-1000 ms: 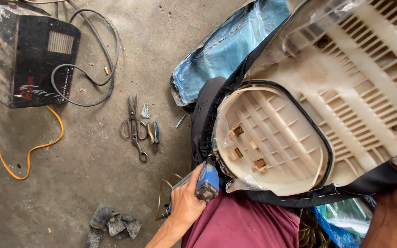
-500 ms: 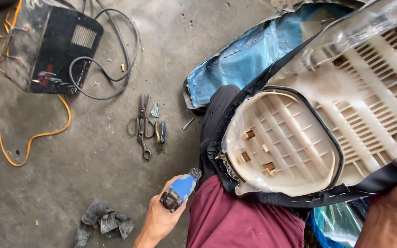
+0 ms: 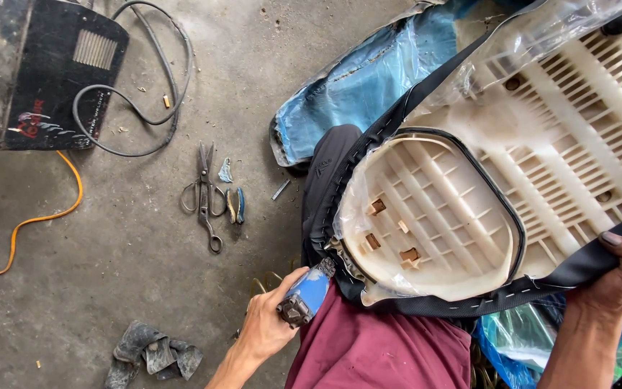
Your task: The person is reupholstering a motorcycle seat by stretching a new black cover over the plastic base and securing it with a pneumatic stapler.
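An upturned seat base (image 3: 512, 180) of cream ribbed plastic lies across my lap, with black cover fabric (image 3: 325, 194) pulled around its rim and clear plastic film under the edge. My left hand (image 3: 271, 324) grips a blue stapler tool (image 3: 307, 292) whose nose touches the lower left rim of the seat. My right hand (image 3: 613, 277) presses the black fabric down over the seat's lower right edge.
Scissors (image 3: 204, 194) and small pliers (image 3: 235, 205) lie on the concrete floor to the left. A black welding machine (image 3: 37, 79) with grey cable and an orange cord (image 3: 30, 223) sits at top left. Grey rags (image 3: 149, 353) lie at bottom left; blue seat cover (image 3: 368, 79) behind.
My left hand swung the blue tool away from the seat's rim and has brought it back against the rim. The view shifted slightly.
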